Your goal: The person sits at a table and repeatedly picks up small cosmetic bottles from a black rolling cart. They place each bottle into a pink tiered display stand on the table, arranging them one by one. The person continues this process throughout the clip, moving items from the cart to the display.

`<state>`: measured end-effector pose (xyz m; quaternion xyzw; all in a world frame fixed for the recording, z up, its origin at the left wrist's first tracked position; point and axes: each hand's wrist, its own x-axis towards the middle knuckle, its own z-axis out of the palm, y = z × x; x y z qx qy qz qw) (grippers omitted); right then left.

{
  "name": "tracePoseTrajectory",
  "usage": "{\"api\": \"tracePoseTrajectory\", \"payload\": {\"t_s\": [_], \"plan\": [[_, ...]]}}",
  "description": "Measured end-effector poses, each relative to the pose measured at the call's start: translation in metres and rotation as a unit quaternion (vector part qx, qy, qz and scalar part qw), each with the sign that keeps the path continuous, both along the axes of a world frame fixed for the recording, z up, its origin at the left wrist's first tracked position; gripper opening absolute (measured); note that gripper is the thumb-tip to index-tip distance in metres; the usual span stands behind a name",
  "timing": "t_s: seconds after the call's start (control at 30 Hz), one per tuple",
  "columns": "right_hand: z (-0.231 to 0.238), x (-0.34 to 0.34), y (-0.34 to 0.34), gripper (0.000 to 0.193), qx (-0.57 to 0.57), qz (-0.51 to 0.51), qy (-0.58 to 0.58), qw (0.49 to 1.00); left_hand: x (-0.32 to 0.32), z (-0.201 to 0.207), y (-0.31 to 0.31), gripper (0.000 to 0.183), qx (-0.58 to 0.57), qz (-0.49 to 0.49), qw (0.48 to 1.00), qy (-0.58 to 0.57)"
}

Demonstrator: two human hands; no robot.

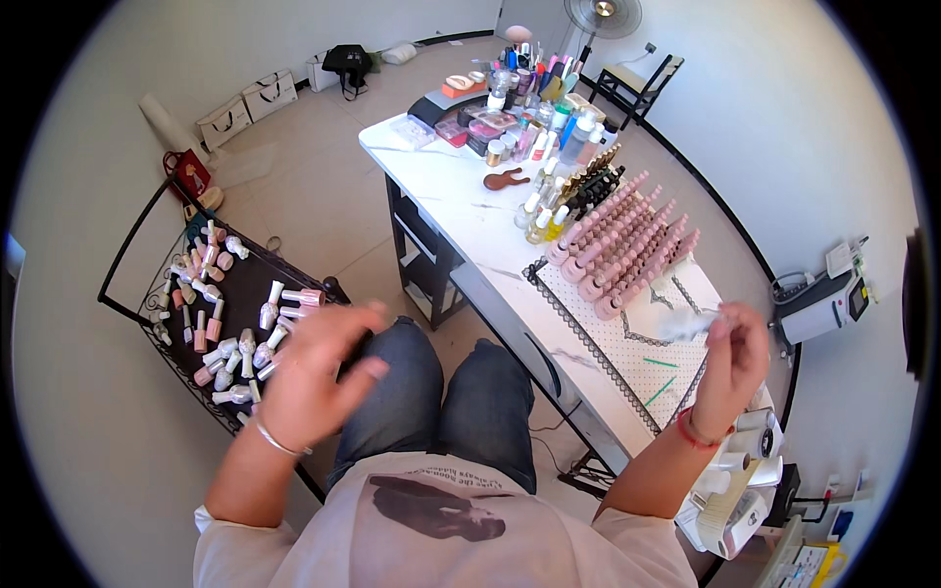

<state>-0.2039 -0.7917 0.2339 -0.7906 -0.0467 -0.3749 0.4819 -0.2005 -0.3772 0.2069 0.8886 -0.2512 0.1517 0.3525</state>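
My left hand (319,367) hovers over the near right edge of a dark metal cart (250,284), slightly blurred. Its thumb stands apart from the fingers, and nothing shows between them. Pink and white nail polish bottles (245,348) lie jumbled in the cart just beside this hand. At the right end of the table, my right hand (737,358) pinches a small whitish thing (684,325), too smeared to make out. Below that hand lies a dotted white mat with black lace edging (608,338). Rows of pink nail polish bottles (622,250) stand upright beyond it.
Two green sticks (661,390) lie on the mat. Clear and dark bottles (554,211), a brown bear-shaped item (506,179) and crowded jars stand farther along the white table (446,201). White rolls (740,446) sit right of my right forearm. A chair (637,83) stands behind.
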Motion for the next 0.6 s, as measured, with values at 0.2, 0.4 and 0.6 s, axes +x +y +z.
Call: {"api": "tracePoseTrajectory", "payload": {"t_s": [0.2,0.4,0.6], "plan": [[-0.046,0.070,-0.067,0.015,-0.196,-0.163,0.107,0.961,0.034,-0.009,0.089,0.042,-0.021,0.246,0.968,-0.049],[-0.102,0.095,-0.096,0.018,-0.223,-0.173,0.179,0.942,0.056,-0.055,0.162,0.030,-0.002,0.351,0.936,0.000],[-0.118,0.102,-0.088,0.018,-0.216,-0.163,0.193,0.943,0.062,-0.122,0.234,0.025,-0.051,0.368,0.926,0.059]]}}
